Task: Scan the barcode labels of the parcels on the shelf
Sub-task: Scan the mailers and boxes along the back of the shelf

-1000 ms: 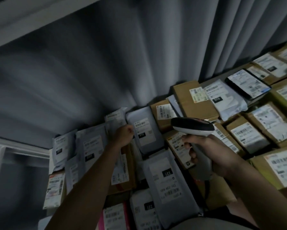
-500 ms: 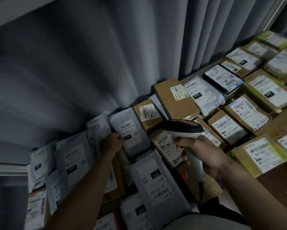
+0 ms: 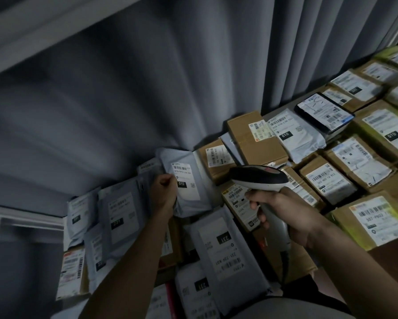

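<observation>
Grey mailer bags and brown cardboard boxes with white barcode labels cover the shelf. My left hand (image 3: 163, 192) grips the left edge of a grey mailer bag (image 3: 188, 180) marked 010, its label facing up. In my right hand (image 3: 283, 210) I hold the handle of a black-and-white barcode scanner (image 3: 259, 178). The scanner's head hovers just right of that bag, above a brown box with a yellow-edged label (image 3: 236, 199).
A grey curtain (image 3: 147, 100) hangs behind the parcels. More grey bags marked 231 (image 3: 223, 245) lie in front. Brown boxes (image 3: 255, 137) and a black parcel (image 3: 324, 113) fill the right side. A white shelf rail (image 3: 23, 217) runs at the left.
My left hand has moved right from the thin bags and taken hold of the 010 bag. The scanner stays in my right hand and the view has shifted slightly.
</observation>
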